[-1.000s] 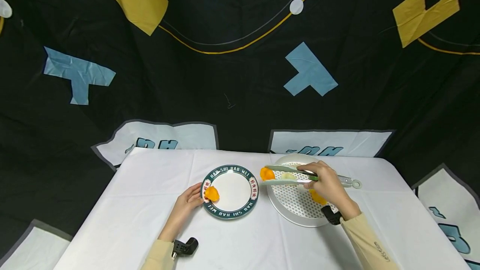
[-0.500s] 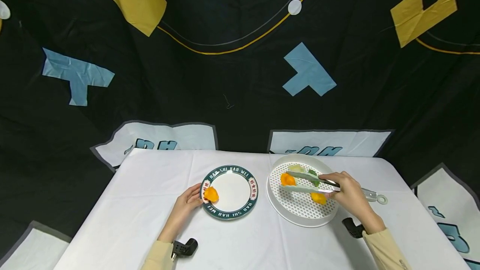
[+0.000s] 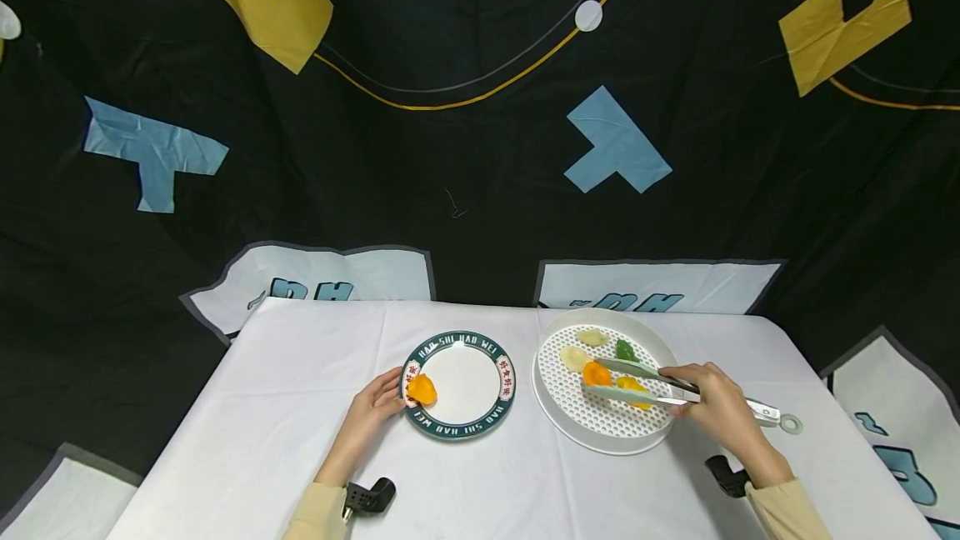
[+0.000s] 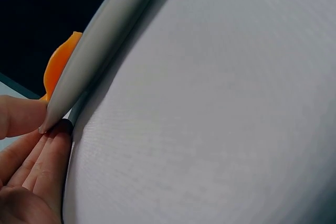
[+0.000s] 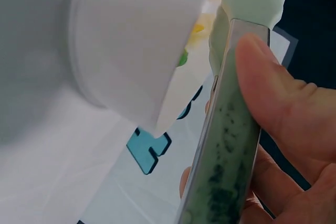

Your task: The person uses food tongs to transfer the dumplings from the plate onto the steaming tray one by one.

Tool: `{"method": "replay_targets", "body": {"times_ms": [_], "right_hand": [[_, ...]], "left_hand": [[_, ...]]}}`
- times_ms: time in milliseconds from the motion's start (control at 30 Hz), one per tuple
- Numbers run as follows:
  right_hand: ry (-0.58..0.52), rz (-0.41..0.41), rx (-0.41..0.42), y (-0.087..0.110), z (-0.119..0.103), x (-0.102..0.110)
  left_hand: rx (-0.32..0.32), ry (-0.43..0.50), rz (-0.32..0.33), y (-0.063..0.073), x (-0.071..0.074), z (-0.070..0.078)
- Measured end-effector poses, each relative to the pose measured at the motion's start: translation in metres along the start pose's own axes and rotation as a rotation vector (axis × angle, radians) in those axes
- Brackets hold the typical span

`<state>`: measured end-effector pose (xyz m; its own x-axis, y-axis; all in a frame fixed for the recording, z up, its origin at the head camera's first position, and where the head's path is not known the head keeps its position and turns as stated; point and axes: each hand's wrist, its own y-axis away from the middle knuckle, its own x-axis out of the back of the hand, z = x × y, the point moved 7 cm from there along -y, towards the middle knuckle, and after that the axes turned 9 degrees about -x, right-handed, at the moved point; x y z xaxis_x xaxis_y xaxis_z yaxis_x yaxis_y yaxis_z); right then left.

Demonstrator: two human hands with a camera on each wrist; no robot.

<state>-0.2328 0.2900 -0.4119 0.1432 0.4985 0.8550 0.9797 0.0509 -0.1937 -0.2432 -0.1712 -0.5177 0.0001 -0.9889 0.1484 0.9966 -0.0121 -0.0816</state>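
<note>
My left hand (image 3: 375, 402) pinches the left rim of a round white plate (image 3: 459, 383) with a dark green lettered border. In the left wrist view, the thumb (image 4: 21, 116) lies over the rim and the fingers are below it. An orange curved piece (image 3: 422, 390) lies near that rim. Tongs with pale green tips (image 3: 637, 369) are gripped in my right hand (image 3: 716, 407). Between their tips is another orange piece (image 3: 597, 373), over a white perforated basket (image 3: 600, 423). Whether this piece touches the basket floor, I cannot tell.
In the basket lie two pale yellow pieces (image 3: 574, 358), a green piece (image 3: 625, 350) and a yellow-orange piece (image 3: 630, 386) partly behind the tongs. A white cloth (image 3: 510, 490) covers the table. Black patterned fabric (image 3: 465, 190) hangs behind.
My right hand and the tongs have moved right and toward me, bringing the orange piece from the basket's left edge to over its middle. The left hand and plate have stayed put.
</note>
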Motion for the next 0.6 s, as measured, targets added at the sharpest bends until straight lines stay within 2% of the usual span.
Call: {"method": "replay_targets", "body": {"times_ms": [233,600], "right_hand": [[0.019,0.015,-0.004,0.0011,0.0063,-0.0006],[0.037,-0.003,-0.02,0.0009,0.005,-0.0026]], "left_hand": [[-0.006,-0.004,0.0,0.0003,0.0002,0.0001],[-0.009,0.005,-0.007,0.0004,-0.0003,0.0007]]}}
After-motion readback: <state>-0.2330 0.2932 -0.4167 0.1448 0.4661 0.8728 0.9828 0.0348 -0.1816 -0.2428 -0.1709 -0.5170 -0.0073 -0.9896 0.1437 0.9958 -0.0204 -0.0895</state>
